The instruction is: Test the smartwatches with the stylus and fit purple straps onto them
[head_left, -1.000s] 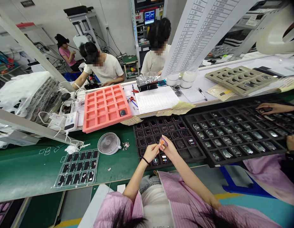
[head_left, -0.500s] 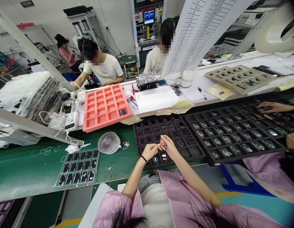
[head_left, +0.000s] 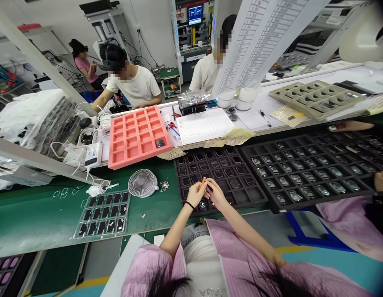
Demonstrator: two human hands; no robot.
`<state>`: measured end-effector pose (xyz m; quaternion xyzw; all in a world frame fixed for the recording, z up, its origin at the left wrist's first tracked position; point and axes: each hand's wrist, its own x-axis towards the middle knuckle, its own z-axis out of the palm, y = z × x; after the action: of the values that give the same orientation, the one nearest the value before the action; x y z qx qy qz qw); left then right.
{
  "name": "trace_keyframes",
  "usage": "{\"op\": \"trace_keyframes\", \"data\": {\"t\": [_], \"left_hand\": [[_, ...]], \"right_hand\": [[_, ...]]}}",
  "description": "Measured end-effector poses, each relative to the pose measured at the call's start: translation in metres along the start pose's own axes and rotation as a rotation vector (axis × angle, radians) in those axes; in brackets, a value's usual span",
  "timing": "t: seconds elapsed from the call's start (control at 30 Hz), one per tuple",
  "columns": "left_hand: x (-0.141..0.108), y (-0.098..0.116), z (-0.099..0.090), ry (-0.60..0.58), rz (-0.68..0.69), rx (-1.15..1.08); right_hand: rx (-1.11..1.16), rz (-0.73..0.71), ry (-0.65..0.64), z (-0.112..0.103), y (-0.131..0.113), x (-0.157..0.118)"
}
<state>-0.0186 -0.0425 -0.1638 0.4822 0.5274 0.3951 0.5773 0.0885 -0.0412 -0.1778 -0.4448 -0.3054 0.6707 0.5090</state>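
My left hand [head_left: 195, 195] is closed around a thin orange stick-like tool [head_left: 203, 181], which points up and away from me. In my right hand [head_left: 216, 194] is a small purple watch case [head_left: 208, 188], mostly covered by the fingers. Both hands meet above the near part of a black foam tray [head_left: 251, 199] that holds several watch cases in its pockets. Just below my hands, a watch with a lit dial [head_left: 203, 205] lies in the tray. The tool's lower end is hidden by my fingers.
To the right, a co-worker's hand [head_left: 348, 126] holds a watch part over another black tray [head_left: 265, 181]. A round fan [head_left: 142, 183] and a clear plastic tray [head_left: 127, 214] are at left. A pink tray [head_left: 138, 156] rests on the shelf ahead.
The orange tool has swung from lying nearly level to pointing upward, and my hands have drawn slightly left and closer together. The co-worker's far hand has lifted a watch part off the tray.
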Motion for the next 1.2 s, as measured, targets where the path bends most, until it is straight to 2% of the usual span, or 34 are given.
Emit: {"op": "trace_keyframes", "data": {"t": [0.1,0.23,0.33,0.4,0.5,0.57,0.6,0.67,0.7,0.77,0.97,1.07,1.13,1.2], "left_hand": [[0.005,-0.016,-0.017,0.149,-0.050,0.245],[0.008,-0.037,-0.070,0.313,-0.145,0.416],[0.008,-0.051,-0.105,0.402,-0.199,0.534],[0.004,-0.059,-0.115,0.419,-0.219,0.602],[-0.013,-0.067,-0.108,0.398,-0.203,0.672],[-0.033,-0.071,-0.095,0.304,-0.081,0.772],[-0.045,-0.073,-0.087,0.229,0.020,0.849],[-0.066,-0.077,-0.073,0.051,0.257,1.031],[-0.075,-0.080,-0.067,-0.028,0.356,1.115],[-0.088,-0.085,-0.060,-0.122,0.453,1.233],[-0.099,-0.104,-0.062,-0.197,0.432,1.366],[-0.106,-0.105,-0.068,-0.305,0.511,1.351],[-0.111,-0.101,-0.073,-0.337,0.548,1.318],[-0.113,-0.095,-0.077,-0.285,0.515,1.296]], "right_hand": [[-0.186,-0.068,0.105,-0.025,0.003,0.009],[-0.490,-0.156,0.252,-0.076,0.000,0.028],[-0.691,-0.189,0.256,-0.103,0.002,0.038],[-0.797,-0.213,0.223,-0.109,0.005,0.038],[-0.910,-0.259,0.197,-0.102,0.013,0.024],[-1.024,-0.335,0.103,-0.090,0.020,0.005],[-1.120,-0.403,-0.016,-0.084,0.025,-0.005],[-1.289,-0.537,-0.349,-0.072,0.035,-0.026],[-1.347,-0.574,-0.463,-0.067,0.040,-0.035],[-1.416,-0.584,-0.555,-0.062,0.050,-0.048],[-1.452,-0.488,-0.574,-0.069,0.056,-0.063],[-1.391,-0.522,-0.645,-0.081,0.048,-0.068],[-1.363,-0.561,-0.547,-0.094,0.041,-0.063],[-1.377,-0.562,-0.246,-0.110,0.032,-0.049]]}}
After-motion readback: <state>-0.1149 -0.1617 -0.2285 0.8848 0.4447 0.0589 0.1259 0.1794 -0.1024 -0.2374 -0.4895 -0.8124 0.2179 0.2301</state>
